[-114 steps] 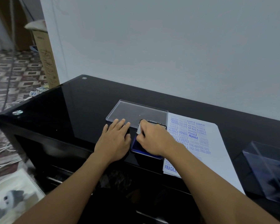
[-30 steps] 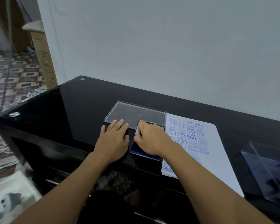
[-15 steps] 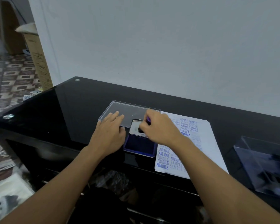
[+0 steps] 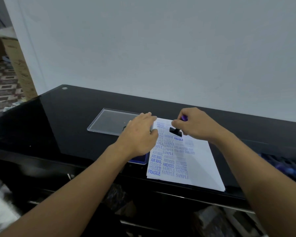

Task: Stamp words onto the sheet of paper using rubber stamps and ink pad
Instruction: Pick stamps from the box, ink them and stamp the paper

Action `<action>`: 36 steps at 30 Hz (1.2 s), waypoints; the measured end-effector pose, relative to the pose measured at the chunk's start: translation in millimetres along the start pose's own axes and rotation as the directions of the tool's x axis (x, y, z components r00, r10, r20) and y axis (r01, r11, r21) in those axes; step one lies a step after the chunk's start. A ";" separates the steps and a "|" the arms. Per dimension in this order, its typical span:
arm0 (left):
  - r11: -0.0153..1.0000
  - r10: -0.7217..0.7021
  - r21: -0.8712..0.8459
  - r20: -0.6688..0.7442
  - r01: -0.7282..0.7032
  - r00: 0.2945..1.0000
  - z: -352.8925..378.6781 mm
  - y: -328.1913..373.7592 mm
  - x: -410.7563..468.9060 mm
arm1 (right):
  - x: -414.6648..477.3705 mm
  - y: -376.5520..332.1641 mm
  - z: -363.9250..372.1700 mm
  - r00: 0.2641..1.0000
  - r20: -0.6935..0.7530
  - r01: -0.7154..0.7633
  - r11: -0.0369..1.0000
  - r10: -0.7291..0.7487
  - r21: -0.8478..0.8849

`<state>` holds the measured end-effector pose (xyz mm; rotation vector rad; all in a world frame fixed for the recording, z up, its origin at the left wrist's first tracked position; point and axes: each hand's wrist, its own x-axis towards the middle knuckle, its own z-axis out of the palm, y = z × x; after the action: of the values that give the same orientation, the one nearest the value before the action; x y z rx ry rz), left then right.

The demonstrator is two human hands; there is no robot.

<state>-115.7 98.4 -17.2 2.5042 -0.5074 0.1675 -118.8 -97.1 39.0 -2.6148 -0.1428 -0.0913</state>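
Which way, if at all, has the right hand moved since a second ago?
Yes. The right hand, gripping the stamp, has left the ink pad and moved right, over the upper rows of the sheet of paper.

Right hand [image 4: 195,125] grip: pinches a black rubber stamp with purple handle [image 4: 175,131], base down over the white, blue-stamped paper sheet [image 4: 203,165]; contact unclear. Left of grip: left hand [image 4: 140,135], fingers straight, covers the blue rectangular ink pad [image 4: 140,160]. Further left: clear flat plastic lid [image 4: 109,122] on the glossy black table [image 4: 58,117].
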 end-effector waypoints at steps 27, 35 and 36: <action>0.990 0.003 0.136 0.244 -0.038 0.970 101.0 29.7 32.3 | -8.7 76.4 19.6 0.968 0.215 -0.075 0.968 0.129 -0.240; 0.987 0.026 0.149 0.227 -0.061 0.973 108.8 27.0 35.1 | -7.0 79.4 22.8 0.970 0.216 -0.053 0.967 0.108 -0.250; 0.987 0.028 0.151 0.224 -0.063 0.974 109.3 27.1 35.1 | -6.6 79.9 23.6 0.970 0.217 -0.051 0.967 0.107 -0.249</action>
<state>-93.1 5.1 -85.9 2.6824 -0.6662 -0.0584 -114.9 -154.8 -21.5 -2.8651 -0.1124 0.2367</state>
